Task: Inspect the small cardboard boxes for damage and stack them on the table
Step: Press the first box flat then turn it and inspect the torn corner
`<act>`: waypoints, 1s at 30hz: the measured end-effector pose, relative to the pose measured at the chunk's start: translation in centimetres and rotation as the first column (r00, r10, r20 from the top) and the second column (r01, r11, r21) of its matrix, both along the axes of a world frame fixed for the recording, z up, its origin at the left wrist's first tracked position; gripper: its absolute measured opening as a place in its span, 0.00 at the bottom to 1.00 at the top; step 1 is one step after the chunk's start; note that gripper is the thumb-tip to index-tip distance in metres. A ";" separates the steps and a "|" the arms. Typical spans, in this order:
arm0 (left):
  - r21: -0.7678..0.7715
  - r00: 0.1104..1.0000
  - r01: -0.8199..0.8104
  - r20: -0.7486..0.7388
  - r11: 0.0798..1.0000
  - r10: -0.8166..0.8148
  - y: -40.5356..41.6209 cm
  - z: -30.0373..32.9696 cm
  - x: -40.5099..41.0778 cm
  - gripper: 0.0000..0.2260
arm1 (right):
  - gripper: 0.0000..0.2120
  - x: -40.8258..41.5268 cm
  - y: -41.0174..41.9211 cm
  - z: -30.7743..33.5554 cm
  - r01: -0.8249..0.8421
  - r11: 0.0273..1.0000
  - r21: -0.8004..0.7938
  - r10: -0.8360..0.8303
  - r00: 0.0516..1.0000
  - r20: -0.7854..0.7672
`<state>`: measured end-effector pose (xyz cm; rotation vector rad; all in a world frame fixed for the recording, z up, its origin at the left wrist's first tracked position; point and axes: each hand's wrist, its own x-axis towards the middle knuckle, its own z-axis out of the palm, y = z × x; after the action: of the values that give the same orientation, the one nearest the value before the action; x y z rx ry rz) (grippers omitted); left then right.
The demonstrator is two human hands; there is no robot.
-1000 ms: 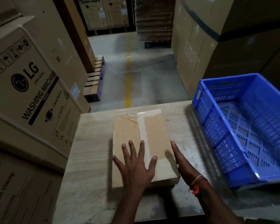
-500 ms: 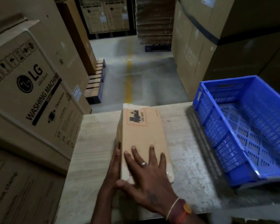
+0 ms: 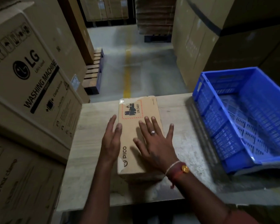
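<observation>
Box under check; far-end damage risk.
Right hand (image 3: 153,143) is lying spread on the box (image 3: 140,136), left hand (image 3: 111,143) flat alongside; torn far corner may be getting missed.

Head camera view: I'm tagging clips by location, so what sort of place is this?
Most likely a warehouse or stockroom. Tall stacked cartons, one printed LG washing machine, line an aisle with a yellow floor line, and a pallet sits beside it. A blue plastic crate stands on the work table.

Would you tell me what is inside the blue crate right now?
The blue crate shows only its bare slotted floor; nothing lies in the visible part. Its right end runs out of frame, unseen.
</observation>
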<state>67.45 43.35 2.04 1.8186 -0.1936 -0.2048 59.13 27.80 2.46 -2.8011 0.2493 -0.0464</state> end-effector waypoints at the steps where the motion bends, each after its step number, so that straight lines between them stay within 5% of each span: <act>1: 0.088 0.995 -0.010 0.097 0.996 0.002 -0.7 0.2 0.3 0.23 | 0.37 0.8 -0.3 0.0 0.008 1.000 -0.021 -0.008 1.000 0.001; 4: 0.411 0.932 0.005 0.328 0.911 -0.153 -2.8 -0.4 0.9 0.27 | 0.36 1.5 0.5 -1.6 0.011 0.999 -0.044 -0.010 1.000 0.018; 8: 0.740 0.858 -0.015 0.355 0.672 -0.372 -4.2 -1.3 0.6 0.32 | 0.35 1.6 0.4 -1.7 0.018 0.998 -0.056 -0.016 0.999 0.031; 18: 0.717 0.885 -0.065 0.363 0.694 -0.292 -5.3 -0.4 2.7 0.26 | 0.27 6.3 -3.5 -0.2 0.091 0.992 0.082 -0.091 0.996 0.005; 24: 0.792 0.890 -0.078 0.329 0.606 -0.316 -5.8 -2.1 3.1 0.27 | 0.27 6.4 -3.6 -1.7 0.120 0.992 0.043 -0.119 0.993 -0.013; 28: 0.732 0.903 -0.078 0.339 0.677 -0.263 -5.6 -1.1 2.7 0.27 | 0.28 6.3 -3.9 -1.3 0.110 0.989 0.100 -0.110 0.994 -0.001; 30: 0.706 0.926 -0.101 0.324 0.701 -0.193 -4.8 -0.7 1.7 0.27 | 0.31 4.9 -4.0 -1.5 0.138 0.957 0.257 -0.149 0.989 0.024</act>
<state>69.12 38.54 1.33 2.6430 -0.4874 0.0614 64.04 23.79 0.95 -2.5194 0.4167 -0.1017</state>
